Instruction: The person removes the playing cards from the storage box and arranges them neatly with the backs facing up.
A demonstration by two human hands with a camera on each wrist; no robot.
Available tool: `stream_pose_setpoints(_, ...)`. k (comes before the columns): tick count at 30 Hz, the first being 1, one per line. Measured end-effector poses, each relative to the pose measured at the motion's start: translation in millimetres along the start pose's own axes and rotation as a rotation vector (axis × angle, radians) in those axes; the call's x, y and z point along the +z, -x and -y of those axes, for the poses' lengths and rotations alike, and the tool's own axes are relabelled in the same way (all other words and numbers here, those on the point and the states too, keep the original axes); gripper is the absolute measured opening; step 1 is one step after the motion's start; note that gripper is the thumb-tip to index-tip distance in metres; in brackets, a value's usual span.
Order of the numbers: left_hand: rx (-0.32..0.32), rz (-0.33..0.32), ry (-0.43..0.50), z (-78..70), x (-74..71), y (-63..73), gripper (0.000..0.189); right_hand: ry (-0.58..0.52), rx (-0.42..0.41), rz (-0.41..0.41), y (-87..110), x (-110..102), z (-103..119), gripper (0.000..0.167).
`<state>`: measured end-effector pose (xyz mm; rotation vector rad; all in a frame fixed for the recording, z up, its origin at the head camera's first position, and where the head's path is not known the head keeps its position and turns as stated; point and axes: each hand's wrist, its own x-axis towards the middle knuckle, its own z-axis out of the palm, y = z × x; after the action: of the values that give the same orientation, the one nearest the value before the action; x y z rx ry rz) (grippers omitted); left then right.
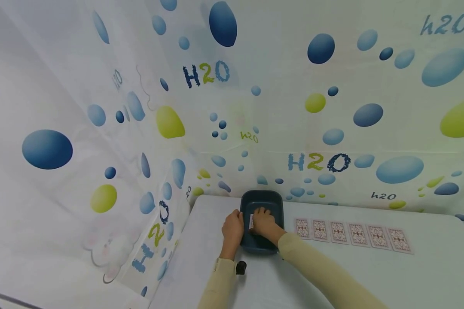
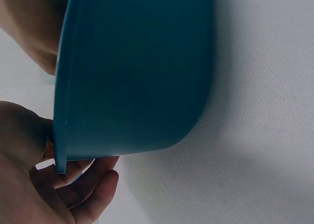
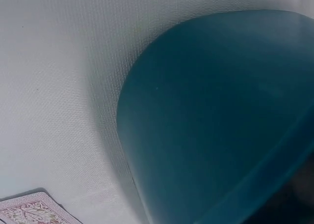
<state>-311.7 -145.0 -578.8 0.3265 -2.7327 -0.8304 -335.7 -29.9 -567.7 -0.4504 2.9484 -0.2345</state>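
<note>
A dark teal plastic bin [image 1: 261, 249] stands upright on the white table, its opening facing up. My left hand [image 1: 232, 227] grips the bin's left rim, thumb over the edge and fingers curled against the outside, as the left wrist view shows with the bin's wall [image 2: 137, 76]. Reaching inside the bin, my right hand [image 1: 264, 221] has its fingers bent around a pale playing card [image 1: 251, 221], which shows at the hand's left side. Most of that card is hidden under the hand. In the right wrist view the bin's outer wall [image 3: 206, 111] hides the fingers.
Several playing cards [image 1: 338, 232] lie in a row right of the bin, patterned red backs up; one card's corner [image 3: 37, 209] shows in the right wrist view. Behind the white table [image 1: 441, 257] hangs a printed curtain [image 1: 270, 124]. A small black object [image 1: 241, 268] is at the left wrist.
</note>
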Motion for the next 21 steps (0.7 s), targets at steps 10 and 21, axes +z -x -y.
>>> stream_pose_setpoints(10,-0.011,0.029,0.013,-2.1,-1.4,-0.1,0.023,-0.1,-0.006,-0.041,-4.9,7.4,-7.8,0.086)
stream_pose_setpoints(21,-0.001,0.014,0.014,-2.2,-2.5,1.5,0.022,-0.365,0.062,0.046,-6.9,9.4,-12.1,0.077)
